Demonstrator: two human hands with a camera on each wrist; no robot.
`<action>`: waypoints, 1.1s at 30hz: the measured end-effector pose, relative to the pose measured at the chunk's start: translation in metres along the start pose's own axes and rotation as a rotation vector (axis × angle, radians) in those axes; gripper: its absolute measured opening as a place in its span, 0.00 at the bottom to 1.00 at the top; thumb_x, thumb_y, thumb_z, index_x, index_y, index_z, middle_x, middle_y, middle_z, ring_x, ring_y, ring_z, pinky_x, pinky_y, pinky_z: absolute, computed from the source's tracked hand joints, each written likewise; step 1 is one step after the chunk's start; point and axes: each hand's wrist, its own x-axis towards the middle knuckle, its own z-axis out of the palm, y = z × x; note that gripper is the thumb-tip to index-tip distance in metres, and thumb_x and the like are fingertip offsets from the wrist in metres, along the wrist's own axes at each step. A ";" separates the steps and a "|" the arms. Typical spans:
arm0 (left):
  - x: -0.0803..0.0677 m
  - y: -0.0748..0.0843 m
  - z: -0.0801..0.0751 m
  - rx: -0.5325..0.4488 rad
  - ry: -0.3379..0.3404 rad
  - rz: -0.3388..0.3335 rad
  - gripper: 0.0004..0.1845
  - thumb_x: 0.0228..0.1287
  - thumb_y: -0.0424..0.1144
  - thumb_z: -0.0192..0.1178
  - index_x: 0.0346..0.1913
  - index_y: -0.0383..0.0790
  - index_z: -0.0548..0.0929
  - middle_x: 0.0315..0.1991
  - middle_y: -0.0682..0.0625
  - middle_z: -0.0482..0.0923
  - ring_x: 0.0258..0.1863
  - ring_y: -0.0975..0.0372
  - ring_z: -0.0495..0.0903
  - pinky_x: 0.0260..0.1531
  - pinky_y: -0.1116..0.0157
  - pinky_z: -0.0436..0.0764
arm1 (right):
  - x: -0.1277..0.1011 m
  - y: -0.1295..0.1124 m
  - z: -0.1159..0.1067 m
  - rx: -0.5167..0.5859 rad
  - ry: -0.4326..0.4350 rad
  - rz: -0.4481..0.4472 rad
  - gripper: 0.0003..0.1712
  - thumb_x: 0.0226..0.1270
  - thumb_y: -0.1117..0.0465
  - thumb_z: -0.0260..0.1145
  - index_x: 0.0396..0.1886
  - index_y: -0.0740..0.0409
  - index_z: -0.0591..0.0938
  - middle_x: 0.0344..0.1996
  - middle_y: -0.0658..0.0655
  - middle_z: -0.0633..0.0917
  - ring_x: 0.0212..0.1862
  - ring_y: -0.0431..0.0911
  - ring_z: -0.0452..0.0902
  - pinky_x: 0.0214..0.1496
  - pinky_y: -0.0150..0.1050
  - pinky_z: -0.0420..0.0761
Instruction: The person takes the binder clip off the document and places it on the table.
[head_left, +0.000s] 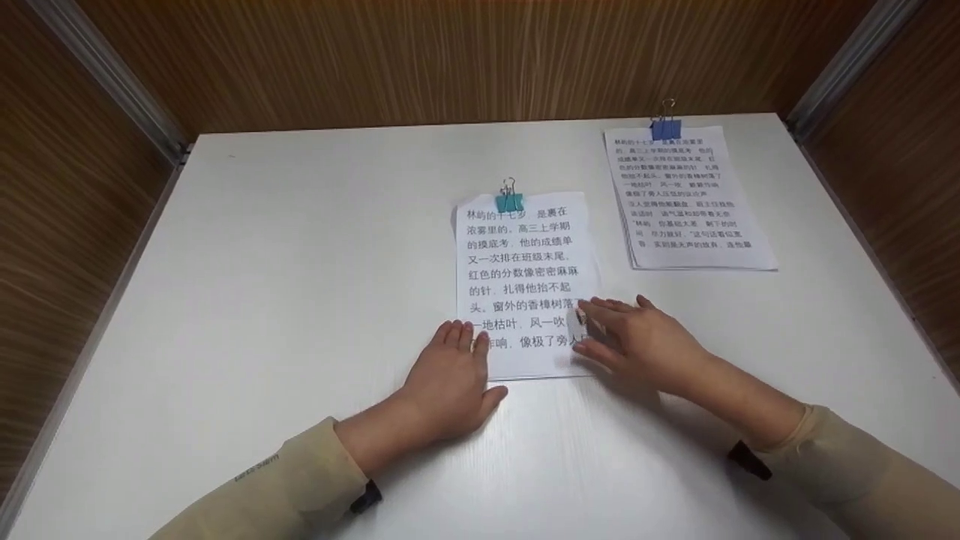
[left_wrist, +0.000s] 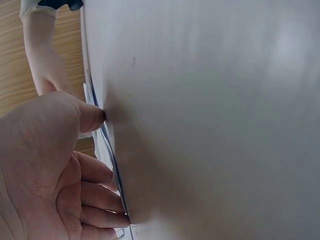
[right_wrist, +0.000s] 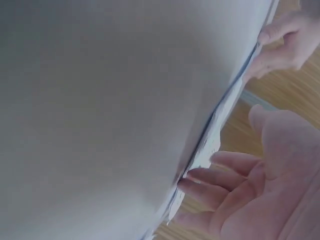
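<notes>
A stack of printed sheets [head_left: 525, 270] lies in the middle of the white table [head_left: 300, 262], held at its top edge by a teal binder clip [head_left: 510, 201]. My left hand [head_left: 450, 375] lies flat on the table at the stack's lower left corner, fingertips touching the paper's edge [left_wrist: 107, 145]. My right hand [head_left: 637, 337] rests with straight fingers on the stack's lower right edge, where a bit of paper curls up. In the right wrist view the right hand's fingers [right_wrist: 215, 175] touch the side of the sheets [right_wrist: 210, 140].
A second printed stack [head_left: 686, 202] with a blue binder clip [head_left: 665, 129] lies at the back right of the table. Wood-grain walls with metal corner rails enclose the table on three sides. Bare table surface spreads to the left.
</notes>
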 end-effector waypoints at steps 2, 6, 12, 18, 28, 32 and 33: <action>0.000 0.000 0.000 -0.001 -0.004 -0.005 0.43 0.80 0.61 0.49 0.75 0.22 0.70 0.72 0.24 0.69 0.76 0.40 0.68 0.78 0.46 0.61 | 0.007 0.005 -0.005 0.025 0.027 0.007 0.38 0.75 0.42 0.70 0.74 0.62 0.78 0.67 0.65 0.82 0.65 0.63 0.81 0.72 0.66 0.71; -0.001 0.001 0.001 0.008 0.003 -0.003 0.43 0.80 0.61 0.49 0.74 0.22 0.70 0.71 0.25 0.70 0.76 0.39 0.68 0.78 0.46 0.62 | 0.024 0.017 -0.020 0.088 0.107 0.027 0.37 0.76 0.43 0.69 0.75 0.61 0.77 0.50 0.66 0.90 0.36 0.54 0.85 0.51 0.52 0.85; -0.001 -0.001 0.003 0.018 0.021 0.002 0.42 0.80 0.61 0.49 0.73 0.22 0.71 0.71 0.25 0.71 0.75 0.39 0.69 0.78 0.46 0.63 | 0.065 0.043 -0.041 0.164 0.212 0.081 0.36 0.76 0.48 0.71 0.75 0.60 0.76 0.38 0.69 0.90 0.32 0.59 0.86 0.41 0.52 0.83; 0.001 -0.001 0.003 0.019 0.006 0.005 0.43 0.81 0.61 0.47 0.74 0.22 0.70 0.72 0.25 0.70 0.76 0.40 0.68 0.78 0.46 0.62 | 0.104 0.064 -0.057 0.269 0.220 0.161 0.35 0.75 0.53 0.72 0.76 0.62 0.75 0.60 0.71 0.85 0.62 0.65 0.82 0.67 0.61 0.77; 0.002 0.000 0.003 0.022 0.003 0.011 0.42 0.81 0.61 0.47 0.74 0.22 0.71 0.71 0.25 0.71 0.75 0.40 0.68 0.78 0.46 0.62 | 0.142 0.092 -0.057 0.374 0.151 0.211 0.41 0.73 0.54 0.73 0.80 0.60 0.70 0.64 0.71 0.82 0.67 0.65 0.79 0.71 0.58 0.75; 0.001 0.000 0.002 0.030 0.001 0.006 0.42 0.81 0.61 0.47 0.74 0.23 0.70 0.71 0.26 0.71 0.75 0.40 0.68 0.78 0.46 0.62 | 0.153 0.102 -0.048 0.382 0.078 0.237 0.45 0.73 0.53 0.73 0.83 0.57 0.65 0.67 0.71 0.79 0.69 0.64 0.76 0.76 0.57 0.70; 0.001 0.000 0.002 0.032 -0.001 0.006 0.42 0.81 0.61 0.47 0.74 0.23 0.70 0.72 0.25 0.70 0.76 0.40 0.68 0.78 0.46 0.62 | 0.155 0.104 -0.047 0.378 0.058 0.247 0.46 0.72 0.53 0.73 0.84 0.57 0.64 0.68 0.70 0.78 0.70 0.64 0.75 0.77 0.57 0.68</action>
